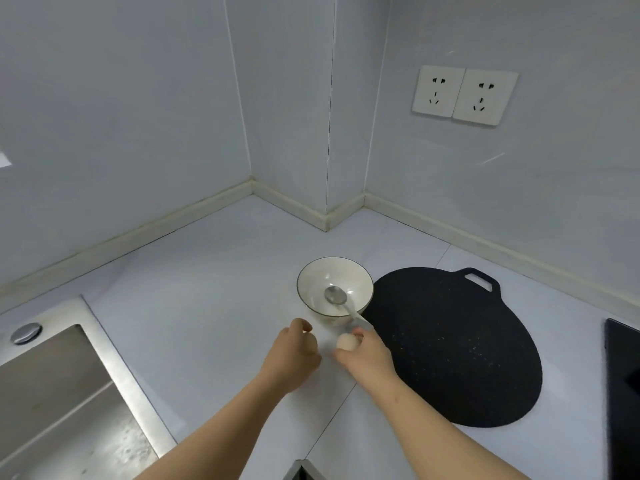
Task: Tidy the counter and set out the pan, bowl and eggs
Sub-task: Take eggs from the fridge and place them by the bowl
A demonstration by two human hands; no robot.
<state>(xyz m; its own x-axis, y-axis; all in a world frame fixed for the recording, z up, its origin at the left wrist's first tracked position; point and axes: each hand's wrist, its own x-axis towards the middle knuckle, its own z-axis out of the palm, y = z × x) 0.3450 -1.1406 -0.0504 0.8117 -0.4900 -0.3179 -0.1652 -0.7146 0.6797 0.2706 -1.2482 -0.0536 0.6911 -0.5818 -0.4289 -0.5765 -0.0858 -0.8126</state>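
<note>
A white bowl [334,284] stands on the pale counter [194,282], with a metal spoon [341,301] lying in it, handle over the near rim. To its right lies a flat black speckled pan [450,348] with a loop handle at the back. Just in front of the bowl, my right hand [367,355] holds a pale egg [346,342] low over the counter. My left hand [294,355] curls round a second egg [310,344], mostly hidden by the fingers.
A steel sink [59,393] with a round plug fitting lies at the left. A dark cooktop edge [623,393] shows at the right. Two wall sockets [464,95] sit above the pan. Tiled walls form a corner behind the bowl.
</note>
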